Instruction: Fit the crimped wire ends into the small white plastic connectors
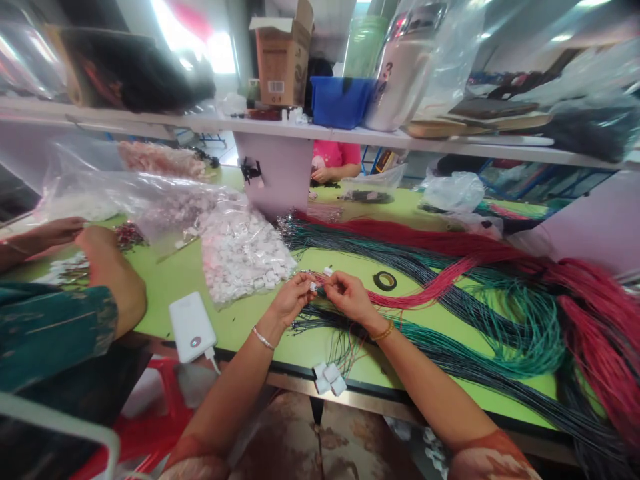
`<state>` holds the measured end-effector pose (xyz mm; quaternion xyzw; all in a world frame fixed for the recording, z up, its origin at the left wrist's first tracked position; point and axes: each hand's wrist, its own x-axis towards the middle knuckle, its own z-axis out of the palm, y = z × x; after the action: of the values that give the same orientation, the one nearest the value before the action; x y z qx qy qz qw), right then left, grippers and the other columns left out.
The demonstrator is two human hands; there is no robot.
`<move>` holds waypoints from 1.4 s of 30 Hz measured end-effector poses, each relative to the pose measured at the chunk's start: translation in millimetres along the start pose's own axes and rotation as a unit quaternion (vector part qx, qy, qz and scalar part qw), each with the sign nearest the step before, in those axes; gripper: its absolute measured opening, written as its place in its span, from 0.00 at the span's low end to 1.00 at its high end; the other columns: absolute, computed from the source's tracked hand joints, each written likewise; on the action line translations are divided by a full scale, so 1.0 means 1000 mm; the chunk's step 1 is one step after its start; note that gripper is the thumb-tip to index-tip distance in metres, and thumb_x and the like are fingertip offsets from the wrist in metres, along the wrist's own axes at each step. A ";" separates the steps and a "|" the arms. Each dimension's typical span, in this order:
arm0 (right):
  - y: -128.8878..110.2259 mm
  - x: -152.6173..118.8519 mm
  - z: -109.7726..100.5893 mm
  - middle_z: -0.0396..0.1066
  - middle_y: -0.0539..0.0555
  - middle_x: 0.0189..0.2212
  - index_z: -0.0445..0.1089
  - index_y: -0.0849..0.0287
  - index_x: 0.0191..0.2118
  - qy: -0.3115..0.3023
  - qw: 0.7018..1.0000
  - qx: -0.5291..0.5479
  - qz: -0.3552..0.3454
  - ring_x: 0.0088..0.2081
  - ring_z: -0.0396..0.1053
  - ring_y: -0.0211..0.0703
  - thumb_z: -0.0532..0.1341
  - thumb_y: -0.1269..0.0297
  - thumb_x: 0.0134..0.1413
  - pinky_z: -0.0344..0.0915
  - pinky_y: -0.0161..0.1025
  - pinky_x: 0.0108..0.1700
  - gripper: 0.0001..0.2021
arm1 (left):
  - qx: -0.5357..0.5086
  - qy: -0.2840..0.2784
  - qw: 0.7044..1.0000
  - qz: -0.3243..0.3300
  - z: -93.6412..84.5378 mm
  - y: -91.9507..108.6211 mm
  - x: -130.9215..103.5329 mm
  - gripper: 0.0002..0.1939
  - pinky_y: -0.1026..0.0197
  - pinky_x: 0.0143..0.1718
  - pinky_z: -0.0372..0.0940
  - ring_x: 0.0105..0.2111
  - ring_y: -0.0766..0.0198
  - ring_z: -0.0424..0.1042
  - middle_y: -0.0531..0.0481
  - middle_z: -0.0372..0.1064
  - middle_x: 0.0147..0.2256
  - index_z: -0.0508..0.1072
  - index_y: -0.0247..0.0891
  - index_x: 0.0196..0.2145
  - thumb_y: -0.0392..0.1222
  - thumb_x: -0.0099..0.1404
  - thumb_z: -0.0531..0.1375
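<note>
My left hand [293,297] pinches a small white plug connector [313,287] between thumb and fingers. Close beside it, my right hand [347,297] has its fingertips pressed together near the connector; a thin wire seems to be in them, though its end is hidden. A bundle of red wires [435,288] runs off to the right behind my right hand. Below my hands lies a bundle of black and green wires [425,340]. Several finished-looking white connectors [330,379] with thin wires hang at the table's front edge. Another loose white connector [328,271] sits just beyond my fingers.
A clear bag of white connectors [245,257] lies left of my hands, with a white power bank [193,327] nearer me. Black tape [385,281] rests to the right. A co-worker's arm [107,280] reaches in at left. A loaded shelf [280,125] spans the back.
</note>
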<state>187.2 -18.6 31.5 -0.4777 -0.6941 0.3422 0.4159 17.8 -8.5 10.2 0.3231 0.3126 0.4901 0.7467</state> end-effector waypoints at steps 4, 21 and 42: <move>0.005 -0.005 0.006 0.61 0.47 0.21 0.64 0.58 0.26 0.042 0.996 -0.066 -0.047 0.23 0.55 0.35 0.57 0.65 0.50 0.53 0.33 0.27 0.05 | -0.005 -0.006 1.000 0.000 -0.001 0.000 0.000 0.12 0.67 0.30 0.62 0.27 0.71 0.67 0.52 0.69 0.29 0.71 0.34 0.32 0.38 0.52 0.69; 0.002 -0.004 0.009 0.62 0.49 0.20 0.61 0.59 0.26 -0.023 0.976 -0.201 -0.084 0.22 0.54 0.35 0.54 0.64 0.56 0.50 0.34 0.27 0.09 | 0.107 0.036 0.994 0.014 0.001 -0.007 0.004 0.15 0.68 0.24 0.57 0.21 0.73 0.62 0.52 0.67 0.22 0.74 0.32 0.28 0.46 0.48 0.70; 0.022 -0.013 0.012 0.71 0.54 0.31 0.70 0.62 0.35 -0.196 0.945 -0.250 -0.075 0.31 0.63 0.39 0.57 0.69 0.54 0.54 0.34 0.34 0.05 | 0.375 -0.216 0.896 0.103 0.021 0.017 -0.023 0.18 0.62 0.33 0.63 0.28 0.64 0.68 0.46 0.72 0.27 0.77 0.33 0.30 0.53 0.61 0.60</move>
<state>186.8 -24.8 4.1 -0.4363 -0.8589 0.2126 0.1635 18.2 -28.6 39.6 0.7073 0.2691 0.3289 0.5649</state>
